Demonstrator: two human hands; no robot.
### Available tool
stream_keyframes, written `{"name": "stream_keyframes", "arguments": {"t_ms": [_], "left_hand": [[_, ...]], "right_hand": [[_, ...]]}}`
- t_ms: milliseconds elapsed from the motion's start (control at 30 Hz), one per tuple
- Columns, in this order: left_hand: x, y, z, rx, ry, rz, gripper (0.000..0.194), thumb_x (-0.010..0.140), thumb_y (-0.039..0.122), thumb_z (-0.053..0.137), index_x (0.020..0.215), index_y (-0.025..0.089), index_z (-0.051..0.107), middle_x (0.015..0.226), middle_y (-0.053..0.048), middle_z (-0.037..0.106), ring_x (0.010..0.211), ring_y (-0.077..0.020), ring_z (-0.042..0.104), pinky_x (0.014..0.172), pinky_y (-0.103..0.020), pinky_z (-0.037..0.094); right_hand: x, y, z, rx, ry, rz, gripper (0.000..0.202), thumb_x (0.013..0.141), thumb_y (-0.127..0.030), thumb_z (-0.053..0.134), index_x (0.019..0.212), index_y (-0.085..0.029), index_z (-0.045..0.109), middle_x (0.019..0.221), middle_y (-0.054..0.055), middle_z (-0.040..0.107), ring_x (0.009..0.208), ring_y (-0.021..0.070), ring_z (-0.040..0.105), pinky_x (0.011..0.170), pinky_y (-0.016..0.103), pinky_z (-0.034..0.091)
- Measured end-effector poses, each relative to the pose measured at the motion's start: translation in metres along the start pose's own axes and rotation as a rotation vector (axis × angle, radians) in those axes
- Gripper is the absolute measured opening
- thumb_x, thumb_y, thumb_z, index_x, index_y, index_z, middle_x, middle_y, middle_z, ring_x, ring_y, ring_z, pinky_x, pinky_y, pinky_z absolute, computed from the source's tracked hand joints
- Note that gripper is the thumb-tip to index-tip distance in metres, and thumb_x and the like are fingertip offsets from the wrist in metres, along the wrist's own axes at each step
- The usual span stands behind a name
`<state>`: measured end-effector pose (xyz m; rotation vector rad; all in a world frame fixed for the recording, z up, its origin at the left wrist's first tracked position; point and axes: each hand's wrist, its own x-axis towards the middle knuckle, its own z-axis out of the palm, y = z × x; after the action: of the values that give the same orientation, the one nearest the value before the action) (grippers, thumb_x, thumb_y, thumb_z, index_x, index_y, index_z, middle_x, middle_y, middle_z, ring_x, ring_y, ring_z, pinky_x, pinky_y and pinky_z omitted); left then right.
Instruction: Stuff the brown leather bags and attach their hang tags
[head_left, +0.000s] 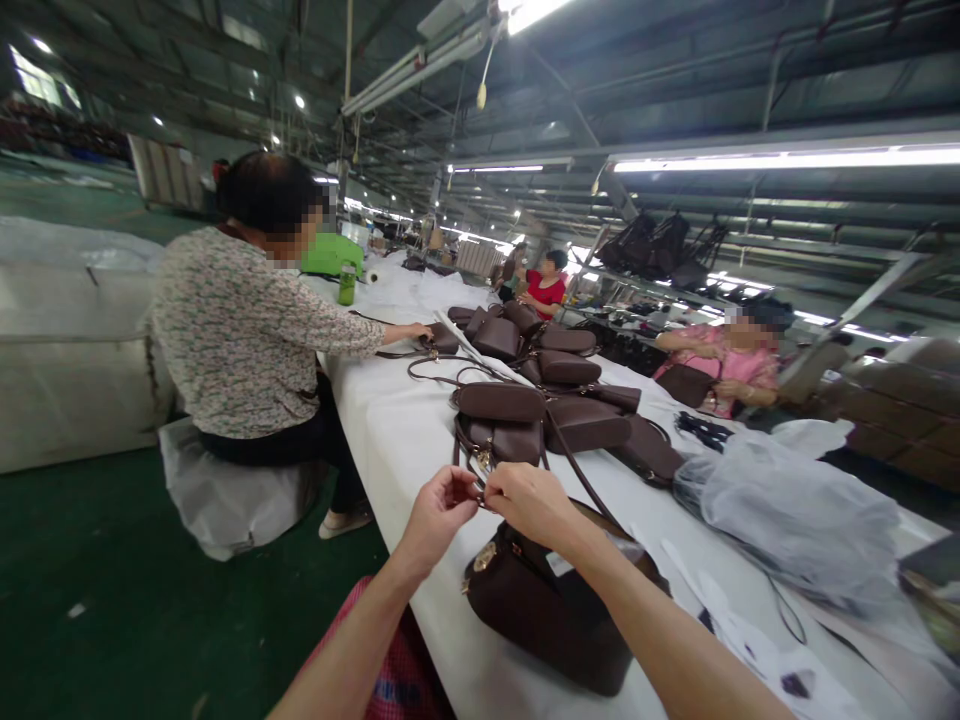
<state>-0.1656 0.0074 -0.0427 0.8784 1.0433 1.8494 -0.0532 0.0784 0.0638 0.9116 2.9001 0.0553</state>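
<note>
My left hand (439, 515) is closed in a pinch, fingertips close to those of my right hand (529, 500), which is also closed. Between them is a small piece, perhaps the metal end of a strap; my fingers mostly hide it. Under my right forearm a dark brown handbag (555, 610) lies on the white-covered table (382, 440), with a gold round charm (486, 557) at its left end. Just beyond my fingertips sits another brown handbag (501, 402) with gold hardware. A thin brown strap (577, 465) runs down toward the nearer bag.
More brown handbags (566, 370) are piled along the table. Crumpled clear plastic (795, 490) lies at the right. A co-worker in a flowered top (225, 320) sits at the left, one hand (412, 333) on a bag. A person in pink (724, 365) holds a bag across the table.
</note>
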Motion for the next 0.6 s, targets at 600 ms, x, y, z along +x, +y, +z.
{"name": "stream_keyframes", "arguments": {"t_ms": [600], "left_hand": [[-0.005, -0.013, 0.008, -0.208, -0.055, -0.165, 0.025, 0.068, 0.034, 0.077, 0.067, 0.014, 0.063, 0.070, -0.001, 0.060, 0.070, -0.0122, 0.053, 0.071, -0.025, 0.043]], "right_hand": [[0.002, 0.008, -0.001, 0.125, 0.052, 0.023, 0.016, 0.084, -0.014, 0.053, 0.086, -0.020, 0.068, 0.090, 0.003, 0.071, 0.085, 0.0167, 0.063, 0.065, 0.023, 0.036]]}}
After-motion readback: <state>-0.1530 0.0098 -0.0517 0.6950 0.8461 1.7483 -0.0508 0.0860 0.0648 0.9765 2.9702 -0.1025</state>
